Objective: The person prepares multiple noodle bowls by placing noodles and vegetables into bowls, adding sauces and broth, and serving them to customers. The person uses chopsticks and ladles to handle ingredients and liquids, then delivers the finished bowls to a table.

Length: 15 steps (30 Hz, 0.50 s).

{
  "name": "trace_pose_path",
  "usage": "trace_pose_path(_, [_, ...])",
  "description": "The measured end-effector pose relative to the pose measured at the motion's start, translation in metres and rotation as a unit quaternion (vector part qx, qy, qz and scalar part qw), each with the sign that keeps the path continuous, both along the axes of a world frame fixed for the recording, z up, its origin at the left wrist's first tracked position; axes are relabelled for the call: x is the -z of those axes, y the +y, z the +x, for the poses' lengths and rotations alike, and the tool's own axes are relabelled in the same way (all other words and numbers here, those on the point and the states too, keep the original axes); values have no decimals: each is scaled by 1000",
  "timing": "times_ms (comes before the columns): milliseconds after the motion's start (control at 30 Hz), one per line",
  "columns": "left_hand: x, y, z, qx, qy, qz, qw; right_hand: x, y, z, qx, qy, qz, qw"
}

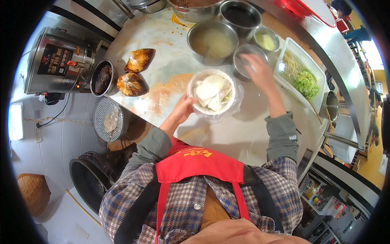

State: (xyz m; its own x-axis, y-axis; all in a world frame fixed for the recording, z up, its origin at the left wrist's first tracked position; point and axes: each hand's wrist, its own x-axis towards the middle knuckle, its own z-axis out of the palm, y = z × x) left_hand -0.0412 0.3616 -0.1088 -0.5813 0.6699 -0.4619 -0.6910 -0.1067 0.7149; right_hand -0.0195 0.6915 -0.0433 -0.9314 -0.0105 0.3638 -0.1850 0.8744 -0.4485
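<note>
1. We have the white bowl (212, 112) of pale food near the middle of the worktop (231, 140), lined with a clear plastic bag (239, 101) that spreads past its rim.
2. Our left hand (184, 109) grasps that bowl at its lower-left side, the thumb by the rim.
3. Our right hand (261, 74) reaches over the small steel bowl (243, 70), which lies beyond the white bowl and to its right; both bowls are round, so neither shows a long axis. The right hand is clearly nearer the steel one.
4. The right grip is blurred, its fingers partly extended; we cannot tell whether it pinches anything or touches the metal.
5. Beyond stands a steel pot of cloudy liquid (191, 49); to the right, a white tray (289, 86) of shredded greens.
</note>
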Motion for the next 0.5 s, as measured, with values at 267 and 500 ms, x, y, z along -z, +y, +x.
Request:
trace_pose_path(267, [27,-85,-60,10,24,-37,999,11,-104,-101,106,-164,-162,967])
trace_pose_path(500, [10,-106,-132,41,50,-9,998,33,-92,-81,228,88,-433,868])
